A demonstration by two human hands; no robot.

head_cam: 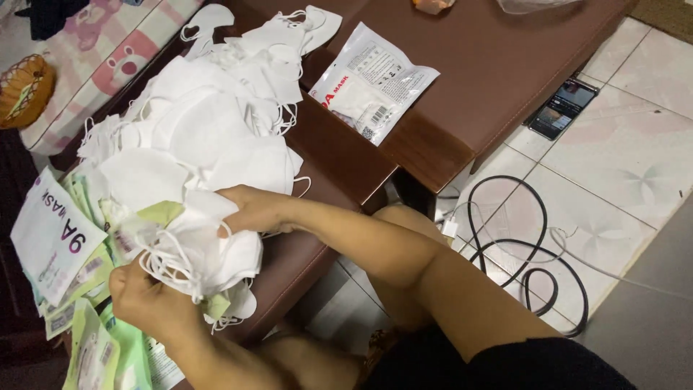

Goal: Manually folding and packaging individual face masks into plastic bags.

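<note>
Masks (209, 249) bunched in our grip, L hand (144, 296) fisted on the ear loops, R hand (253, 209) clamped just above, w/ sealed pack (372, 79) well beyond the fingertips; sorting step, we judge; next: peel one free.

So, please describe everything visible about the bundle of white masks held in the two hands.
The bundle of white masks looks like soft folded fabric, with thin white ear loops hanging from its lower left side. It sits at the near edge of the big mask pile on the brown table. The left hand clutches the loops; the right hand presses it from above.
</note>
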